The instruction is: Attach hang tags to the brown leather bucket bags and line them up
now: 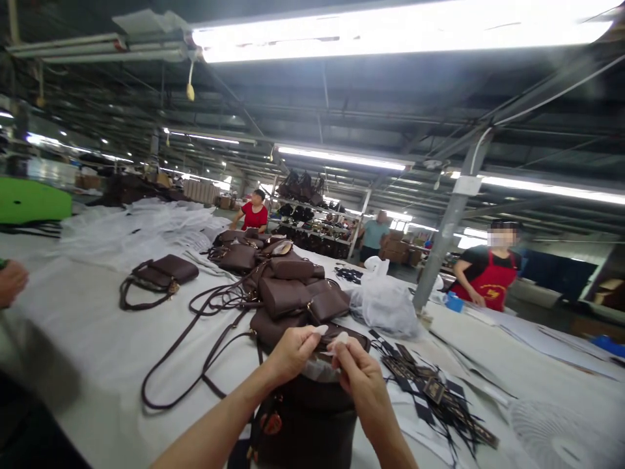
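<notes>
Both my hands are raised over a dark brown handbag (312, 423) that stands upright at the table's near edge. My left hand (295, 352) is closed in a pinch, with a small thin white piece (321, 330) at its fingertips. My right hand (359, 368) pinches another bit of thin white material (340, 338) close by. Whether the two bits are one sheet I cannot tell. White stuffing (319, 369) shows at the bag's mouth just below my hands. A red round tag (272, 424) hangs on the bag's left side.
A pile of brown bags (286, 293) with long straps lies ahead, and a single bag (170, 270) to the left. Black hang tags (430, 384), a clear plastic bag (383, 299) and a white fan (561, 430) are at right. Another person's hand (12, 283) shows far left.
</notes>
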The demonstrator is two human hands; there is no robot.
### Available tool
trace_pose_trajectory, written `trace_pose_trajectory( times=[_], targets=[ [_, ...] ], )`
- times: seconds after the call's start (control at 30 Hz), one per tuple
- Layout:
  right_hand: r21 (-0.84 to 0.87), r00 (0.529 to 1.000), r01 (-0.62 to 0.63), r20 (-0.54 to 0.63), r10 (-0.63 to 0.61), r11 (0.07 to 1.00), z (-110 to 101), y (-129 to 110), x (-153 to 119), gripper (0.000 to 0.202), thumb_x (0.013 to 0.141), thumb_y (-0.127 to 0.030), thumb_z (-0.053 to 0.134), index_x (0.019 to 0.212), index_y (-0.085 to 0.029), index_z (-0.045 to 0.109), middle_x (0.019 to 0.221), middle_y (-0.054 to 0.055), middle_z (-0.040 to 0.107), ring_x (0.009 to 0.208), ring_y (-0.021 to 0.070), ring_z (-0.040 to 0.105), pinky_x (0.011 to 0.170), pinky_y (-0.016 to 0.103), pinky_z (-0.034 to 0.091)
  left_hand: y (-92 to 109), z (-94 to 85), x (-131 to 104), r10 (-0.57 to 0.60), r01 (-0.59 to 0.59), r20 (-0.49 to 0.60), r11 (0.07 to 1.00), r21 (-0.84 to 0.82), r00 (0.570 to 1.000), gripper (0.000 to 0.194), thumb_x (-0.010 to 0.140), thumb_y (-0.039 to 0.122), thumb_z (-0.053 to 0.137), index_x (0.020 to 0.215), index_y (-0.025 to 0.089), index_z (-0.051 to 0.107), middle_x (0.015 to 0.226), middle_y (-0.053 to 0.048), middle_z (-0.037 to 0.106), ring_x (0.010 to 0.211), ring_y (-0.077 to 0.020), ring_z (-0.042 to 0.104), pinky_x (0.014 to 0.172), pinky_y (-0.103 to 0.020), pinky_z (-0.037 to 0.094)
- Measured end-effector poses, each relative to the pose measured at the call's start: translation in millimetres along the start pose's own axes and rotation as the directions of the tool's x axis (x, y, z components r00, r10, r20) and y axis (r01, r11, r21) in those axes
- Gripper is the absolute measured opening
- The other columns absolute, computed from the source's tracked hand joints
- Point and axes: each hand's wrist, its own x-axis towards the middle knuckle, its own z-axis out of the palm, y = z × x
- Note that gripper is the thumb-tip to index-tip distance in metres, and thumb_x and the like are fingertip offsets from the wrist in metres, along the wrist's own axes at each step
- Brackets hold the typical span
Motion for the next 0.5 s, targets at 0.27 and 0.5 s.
trace_pose_trajectory(
  times=[0.27, 0.5],
  targets=[
    [0.062, 0.987, -0.151, 0.064, 0.147, 0.987, 6.2, -1.0, -0.2, 0.053, 0.062, -0.067, 0.069, 0.071, -0.016, 0.056, 0.056, -0.003, 0.056, 0.037, 0.0038, 0.04, 0.029, 0.014, 0.02, 2.0, 3.8, -8.3, 0.058, -0.061, 0.038, 0.996, 0.059, 0.998, 0.04, 0.095, 0.04, 0.035, 0.074, 0.015, 0.059, 0.069, 0.0, 0.057, 0.065, -0.0135, 0.05, 0.063, -0.023, 0.037],
    [0.027, 0.98, -0.198, 0.033, 0.197, 0.98, 7.1, -6.0, 0.3, 0.057, 0.06, -0.071, 0.065, 0.063, -0.017, 0.052, 0.037, -0.006, 0.048, 0.027, 0.0007, 0.025, 0.029, 0.015, 0.013, 2.5, 8.3, -9.2, 0.116, -0.124, 0.071, 0.985, 0.119, 0.991, 0.034, 0.096, 0.033, 0.035, 0.083, 0.016, 0.061, 0.074, -0.001, 0.06, 0.068, -0.0138, 0.053, 0.065, -0.023, 0.039]
  ],
)
